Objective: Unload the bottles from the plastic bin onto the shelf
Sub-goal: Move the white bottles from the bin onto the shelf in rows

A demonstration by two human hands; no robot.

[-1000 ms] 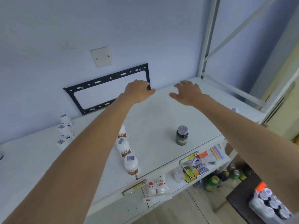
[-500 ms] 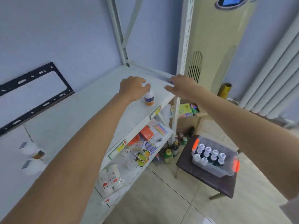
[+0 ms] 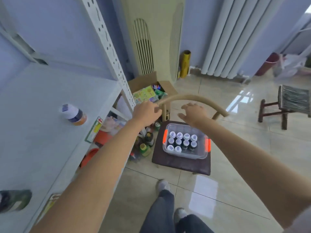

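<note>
A clear plastic bin with orange latches sits on a dark chair seat on the floor. It holds several white-capped bottles. My left hand and my right hand hover empty above and beyond the bin, fingers spread, near the chair's curved wooden backrest. The white shelf lies to the left. One white bottle with an orange band stands on it, and a dark bottle lies blurred at its near left edge.
A perforated shelf post rises at the shelf corner. Lower shelves and the floor beside the chair hold assorted bottles. An open cardboard box sits behind, a small wooden stool at right. My feet stand on tiled floor.
My view has swung right from the shelf top to the chair and bin. Both hands moved off the shelf and now hang over the bin, still empty.
</note>
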